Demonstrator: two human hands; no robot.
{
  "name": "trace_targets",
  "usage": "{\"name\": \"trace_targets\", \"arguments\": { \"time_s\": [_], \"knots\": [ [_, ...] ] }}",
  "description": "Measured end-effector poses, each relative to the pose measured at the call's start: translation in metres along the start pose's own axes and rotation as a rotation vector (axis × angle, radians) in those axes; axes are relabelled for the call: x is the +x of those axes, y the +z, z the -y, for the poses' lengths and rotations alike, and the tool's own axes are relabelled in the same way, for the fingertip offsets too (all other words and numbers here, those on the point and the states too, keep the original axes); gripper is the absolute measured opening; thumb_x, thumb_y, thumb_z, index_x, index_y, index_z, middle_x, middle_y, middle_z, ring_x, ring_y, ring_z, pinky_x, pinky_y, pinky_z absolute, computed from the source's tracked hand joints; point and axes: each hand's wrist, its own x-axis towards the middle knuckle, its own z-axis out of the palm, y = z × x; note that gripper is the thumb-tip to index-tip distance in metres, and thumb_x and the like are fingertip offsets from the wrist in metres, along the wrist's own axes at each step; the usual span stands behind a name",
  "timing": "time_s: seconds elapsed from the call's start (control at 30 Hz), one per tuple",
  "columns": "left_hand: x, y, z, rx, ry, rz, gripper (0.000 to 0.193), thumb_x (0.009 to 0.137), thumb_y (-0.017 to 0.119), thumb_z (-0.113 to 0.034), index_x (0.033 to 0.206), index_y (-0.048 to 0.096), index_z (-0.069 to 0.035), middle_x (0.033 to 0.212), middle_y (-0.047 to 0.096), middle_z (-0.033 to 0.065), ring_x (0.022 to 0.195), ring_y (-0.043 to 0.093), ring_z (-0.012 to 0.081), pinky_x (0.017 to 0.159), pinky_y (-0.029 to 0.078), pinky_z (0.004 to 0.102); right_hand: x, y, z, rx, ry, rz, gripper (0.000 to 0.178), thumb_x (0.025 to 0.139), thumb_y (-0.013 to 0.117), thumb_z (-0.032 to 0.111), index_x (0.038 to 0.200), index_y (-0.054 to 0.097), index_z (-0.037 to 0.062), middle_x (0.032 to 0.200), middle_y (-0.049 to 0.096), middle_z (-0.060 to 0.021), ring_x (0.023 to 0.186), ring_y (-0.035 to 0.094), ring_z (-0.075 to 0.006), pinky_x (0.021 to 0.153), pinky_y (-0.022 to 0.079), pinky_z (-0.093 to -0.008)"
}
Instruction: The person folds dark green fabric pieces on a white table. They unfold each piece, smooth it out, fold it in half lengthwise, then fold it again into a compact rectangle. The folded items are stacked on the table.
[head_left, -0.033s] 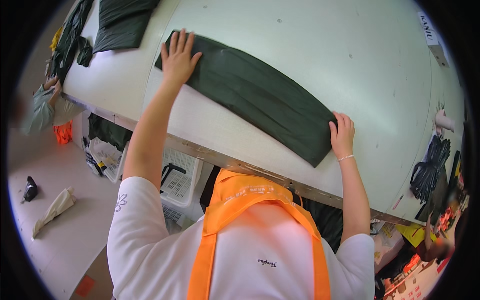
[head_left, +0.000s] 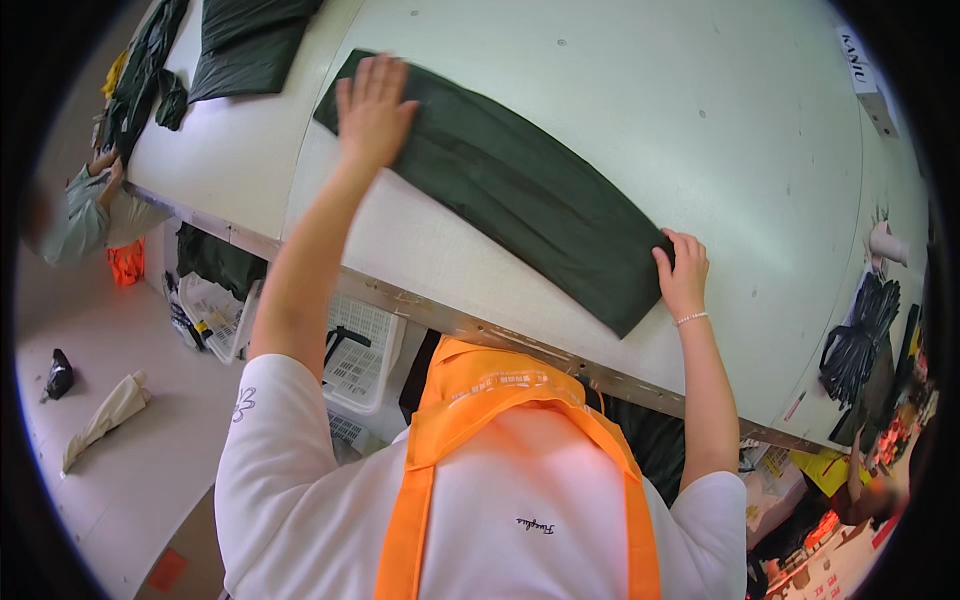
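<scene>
A long strip of dark green folded fabric (head_left: 510,180) lies flat and slanting across the pale tabletop (head_left: 640,90). My left hand (head_left: 373,120) rests open on its far left end, palm down and fingers spread. At the right end, my right hand (head_left: 685,275) has its thumb and bent fingers closed around the upper corner of the cloth. Part of those fingertips is hidden by the fold.
More dark green fabric (head_left: 250,50) is at the table's upper left, where another person's hands (head_left: 108,180) touch dark cloth. White plastic baskets (head_left: 362,350) stand below the table edge. A bundle of black strips (head_left: 862,335) lies at right, near a white box (head_left: 868,85).
My left hand has slid slightly right and away from me across the fabric. The strip has turned a little, its left end shifting farther out. My right hand has barely moved.
</scene>
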Motion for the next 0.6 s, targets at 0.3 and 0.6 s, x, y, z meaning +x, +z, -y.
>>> {"name": "trace_targets", "arguments": {
  "time_s": [0.3,0.6],
  "knots": [
    [-0.062,-0.019,-0.162,-0.695,0.184,0.217,0.056,0.09,0.043,-0.049,0.137,0.04,-0.018,0.146,0.033,0.0024,0.137,0.025,0.0244,0.111,0.015,0.0478,-0.021,-0.004,-0.005,0.099,0.023,0.207,0.027,0.08,0.065,0.015,0.102,0.055,0.0024,0.095,0.059,-0.0109,0.087,0.054,-0.0278,0.079,0.043,-0.0382],
    [-0.099,-0.02,-0.175,-1.882,0.057,0.8,0.056,0.095,0.033,-0.049,0.136,0.042,-0.01,0.143,0.038,0.0075,0.131,0.035,0.0243,0.111,0.02,0.0427,0.045,-0.162,0.135,1.186,0.344,0.645,0.046,0.088,0.053,0.026,0.123,0.045,-0.0035,0.093,0.062,-0.0158,0.08,0.059,-0.0193,0.073,0.048,-0.0275]
  ]
}}
